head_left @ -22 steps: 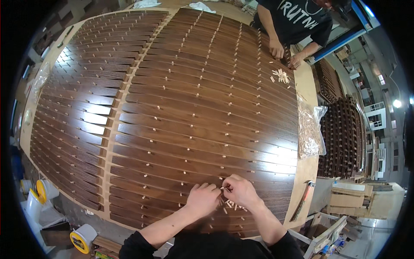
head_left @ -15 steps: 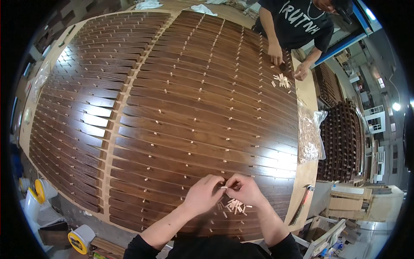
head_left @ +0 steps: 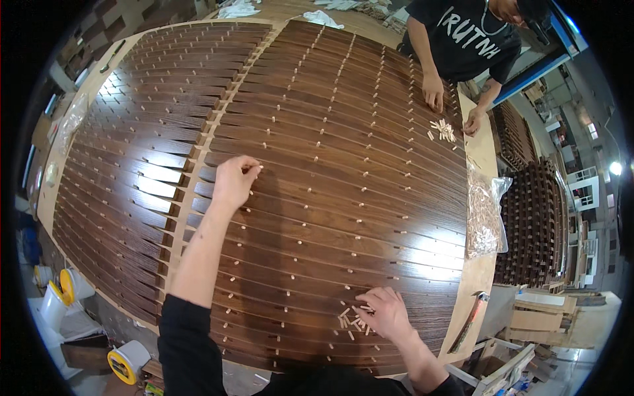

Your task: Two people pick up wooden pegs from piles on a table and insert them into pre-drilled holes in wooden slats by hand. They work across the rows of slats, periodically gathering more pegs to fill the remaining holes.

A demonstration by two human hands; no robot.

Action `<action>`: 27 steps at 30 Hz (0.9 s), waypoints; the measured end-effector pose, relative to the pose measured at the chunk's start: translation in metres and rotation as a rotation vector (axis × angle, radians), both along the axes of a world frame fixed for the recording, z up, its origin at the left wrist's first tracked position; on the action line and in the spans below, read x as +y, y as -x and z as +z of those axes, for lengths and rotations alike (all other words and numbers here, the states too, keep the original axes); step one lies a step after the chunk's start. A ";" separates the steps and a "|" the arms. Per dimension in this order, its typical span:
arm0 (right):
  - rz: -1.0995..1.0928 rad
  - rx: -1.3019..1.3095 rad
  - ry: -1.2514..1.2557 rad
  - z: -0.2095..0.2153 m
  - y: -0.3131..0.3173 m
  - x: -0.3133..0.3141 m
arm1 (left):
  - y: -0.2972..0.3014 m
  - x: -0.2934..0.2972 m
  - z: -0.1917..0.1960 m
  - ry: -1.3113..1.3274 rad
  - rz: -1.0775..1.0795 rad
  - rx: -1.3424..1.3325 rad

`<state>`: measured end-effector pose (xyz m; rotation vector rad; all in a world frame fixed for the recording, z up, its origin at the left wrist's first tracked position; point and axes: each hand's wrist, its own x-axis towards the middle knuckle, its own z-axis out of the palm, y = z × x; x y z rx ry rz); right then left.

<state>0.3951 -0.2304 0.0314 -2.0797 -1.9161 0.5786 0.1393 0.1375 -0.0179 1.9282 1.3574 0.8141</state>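
My left hand (head_left: 234,183) is stretched out over the brown wooden slats (head_left: 277,218), left of the middle. Its thumb and forefinger are pinched together on a small pale wooden dowel (head_left: 260,166), of which only the tip shows. Near the front, my right hand (head_left: 385,313) reaches down to a loose pile of wooden dowels (head_left: 347,321). Its thumb and fingers are curled round a dowel at the pile's edge, partly hidden by the fingers. Rows of short dowels stand out along the edges of the slats.
At the far right a co-worker (head_left: 475,39) handles a second dowel pile (head_left: 446,131). A clear bag of dowels (head_left: 484,218) and a hammer (head_left: 470,322) lie along the right board edge. Another slat panel (head_left: 125,145) lies on the left. Buckets (head_left: 129,363) stand at lower left.
My hands, close together above the pile before, are now apart. The left has moved far up and left; the right has come down onto the dowels. The whole view has shifted slightly.
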 end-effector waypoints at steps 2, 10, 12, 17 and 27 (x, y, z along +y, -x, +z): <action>0.015 0.016 0.024 -0.001 0.003 -0.008 | 0.002 0.019 -0.007 -0.020 -0.068 0.182; 0.155 -0.053 0.027 -0.007 0.002 -0.017 | -0.042 0.034 0.008 -0.126 -0.147 0.611; 0.176 -0.068 0.031 -0.005 0.003 -0.016 | -0.046 0.038 0.012 -0.112 -0.163 0.717; -0.055 0.215 0.057 -0.004 -0.007 0.002 | -0.045 0.042 0.025 0.027 -0.249 0.837; -0.425 0.588 -0.093 -0.014 -0.016 0.165 | -0.066 0.034 0.015 -0.102 -0.276 0.931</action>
